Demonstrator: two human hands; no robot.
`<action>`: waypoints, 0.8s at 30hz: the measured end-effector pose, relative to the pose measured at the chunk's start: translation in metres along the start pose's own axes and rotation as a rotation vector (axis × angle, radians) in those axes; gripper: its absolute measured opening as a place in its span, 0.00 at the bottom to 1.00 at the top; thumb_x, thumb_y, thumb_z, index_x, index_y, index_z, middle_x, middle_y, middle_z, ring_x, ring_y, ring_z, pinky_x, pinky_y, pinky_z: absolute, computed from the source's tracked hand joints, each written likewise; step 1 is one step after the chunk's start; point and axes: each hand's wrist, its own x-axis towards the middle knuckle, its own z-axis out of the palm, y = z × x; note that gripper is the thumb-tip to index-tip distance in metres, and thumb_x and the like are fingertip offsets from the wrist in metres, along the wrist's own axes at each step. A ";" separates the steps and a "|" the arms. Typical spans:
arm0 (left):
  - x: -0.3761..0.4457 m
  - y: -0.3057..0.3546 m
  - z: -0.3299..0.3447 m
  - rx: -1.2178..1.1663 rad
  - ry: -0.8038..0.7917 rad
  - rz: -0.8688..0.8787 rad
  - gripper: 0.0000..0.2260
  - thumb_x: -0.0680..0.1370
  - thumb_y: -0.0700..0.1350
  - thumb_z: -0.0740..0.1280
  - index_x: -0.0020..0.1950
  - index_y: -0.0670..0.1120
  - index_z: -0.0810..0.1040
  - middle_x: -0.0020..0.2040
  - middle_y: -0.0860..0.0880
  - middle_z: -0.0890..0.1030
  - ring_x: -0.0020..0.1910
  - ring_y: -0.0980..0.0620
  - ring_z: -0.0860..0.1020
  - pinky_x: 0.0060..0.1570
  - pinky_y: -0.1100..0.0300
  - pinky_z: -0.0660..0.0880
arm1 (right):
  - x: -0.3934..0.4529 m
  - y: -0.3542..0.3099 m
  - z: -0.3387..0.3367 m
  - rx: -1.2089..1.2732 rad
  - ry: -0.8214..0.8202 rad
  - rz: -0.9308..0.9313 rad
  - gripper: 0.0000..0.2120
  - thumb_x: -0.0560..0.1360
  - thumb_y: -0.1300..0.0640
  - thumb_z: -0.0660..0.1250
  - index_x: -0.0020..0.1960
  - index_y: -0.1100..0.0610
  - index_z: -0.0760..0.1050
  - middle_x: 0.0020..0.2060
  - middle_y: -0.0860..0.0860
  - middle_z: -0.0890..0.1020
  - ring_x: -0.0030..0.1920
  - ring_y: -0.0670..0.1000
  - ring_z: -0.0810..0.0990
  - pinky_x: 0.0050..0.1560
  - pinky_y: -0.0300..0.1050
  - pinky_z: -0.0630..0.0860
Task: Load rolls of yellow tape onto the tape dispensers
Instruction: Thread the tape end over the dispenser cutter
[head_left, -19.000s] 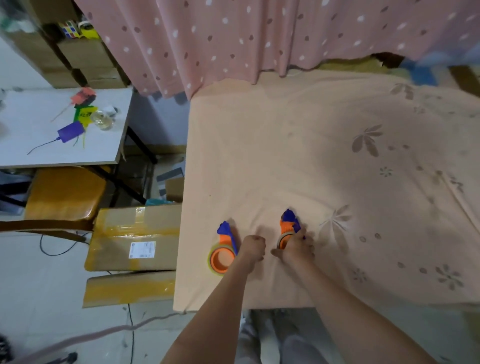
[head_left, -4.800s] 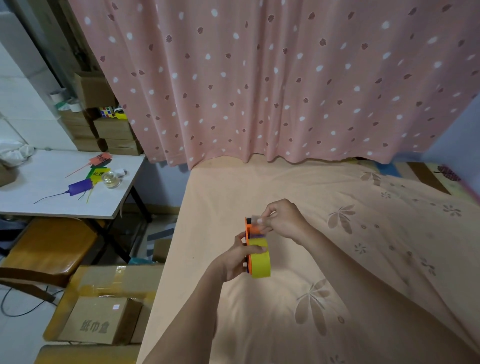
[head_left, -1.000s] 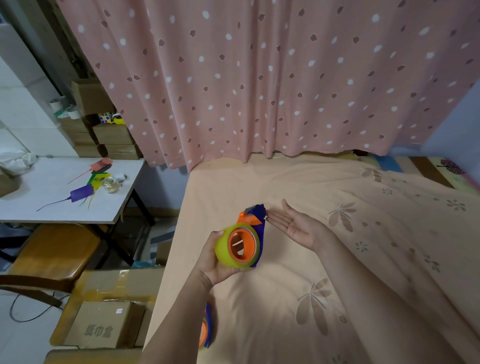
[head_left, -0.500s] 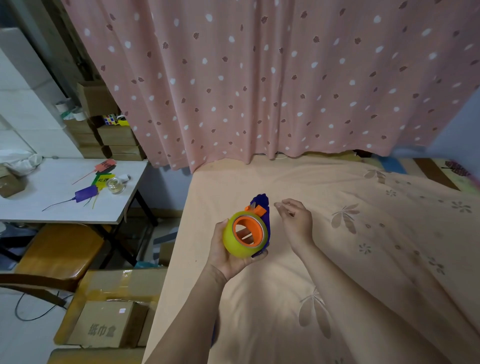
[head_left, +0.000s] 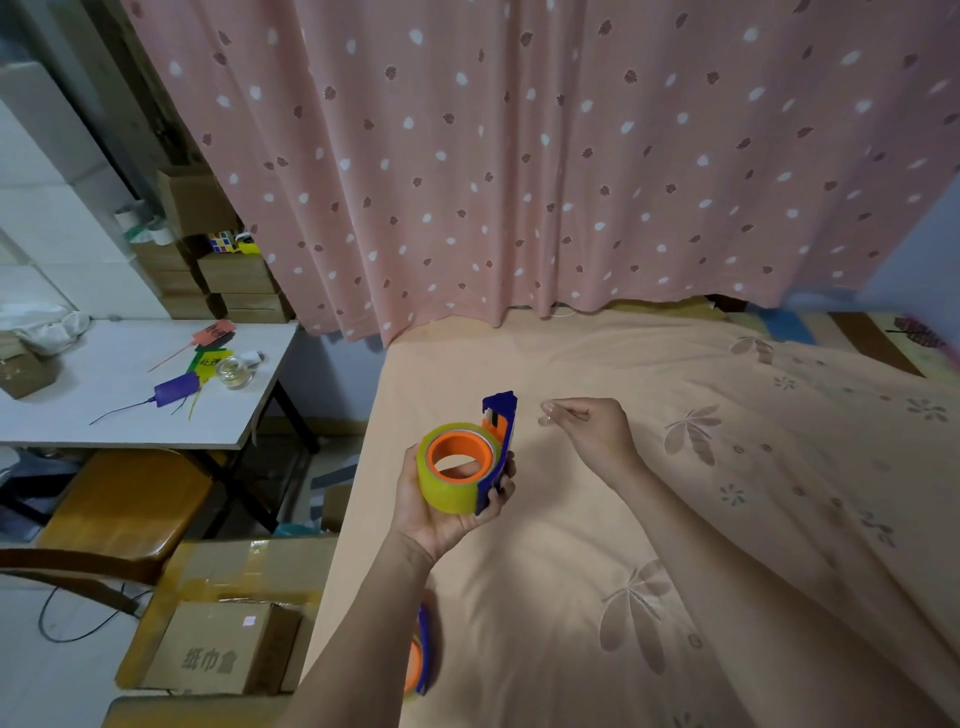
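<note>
Left hand: the left hand (head_left: 441, 512) is cupping a tape dispenser (head_left: 497, 452) from below, fingers wrapping its blue body, raised above the bed (head_left: 649, 519).
Tape: a roll of yellow tape (head_left: 451, 475) is sitting on the dispenser's orange hub, open core facing the camera; the blue cutter end is pointing up and away.
Right hand: the right hand (head_left: 592, 431) is hovering just right of the dispenser, apart from it, thumb and forefinger pinching together on something small and clear; cannot tell what it is.
Second dispenser: another blue and orange dispenser (head_left: 422, 654) is lying on the bed near its front edge, mostly hiding behind the left forearm.
Bed: peach sheet with leaf prints, pink dotted curtain (head_left: 519, 156) hanging behind.
Left side: a white counter (head_left: 104, 415) is carrying a purple tool (head_left: 176, 387) and a glass jar (head_left: 234, 371); cardboard boxes (head_left: 223, 644) are sitting on the floor.
</note>
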 end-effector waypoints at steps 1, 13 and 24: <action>0.001 0.000 0.000 0.008 0.006 0.005 0.38 0.73 0.67 0.55 0.76 0.44 0.59 0.64 0.41 0.72 0.58 0.44 0.74 0.53 0.56 0.77 | 0.000 0.000 0.001 0.007 0.002 -0.003 0.05 0.77 0.58 0.72 0.47 0.56 0.87 0.42 0.51 0.88 0.50 0.53 0.87 0.54 0.42 0.80; 0.018 -0.004 0.012 0.105 0.168 0.183 0.34 0.69 0.59 0.72 0.70 0.42 0.72 0.67 0.39 0.74 0.59 0.35 0.76 0.57 0.44 0.76 | -0.024 0.021 0.037 0.149 0.123 0.186 0.06 0.77 0.56 0.69 0.43 0.57 0.79 0.39 0.51 0.86 0.45 0.53 0.85 0.52 0.56 0.82; 0.027 -0.027 -0.019 0.416 0.311 0.212 0.22 0.69 0.58 0.74 0.59 0.48 0.85 0.60 0.40 0.83 0.56 0.39 0.82 0.59 0.40 0.77 | -0.059 0.040 0.045 0.451 0.061 0.522 0.12 0.78 0.63 0.61 0.48 0.67 0.83 0.41 0.58 0.85 0.43 0.57 0.80 0.44 0.49 0.80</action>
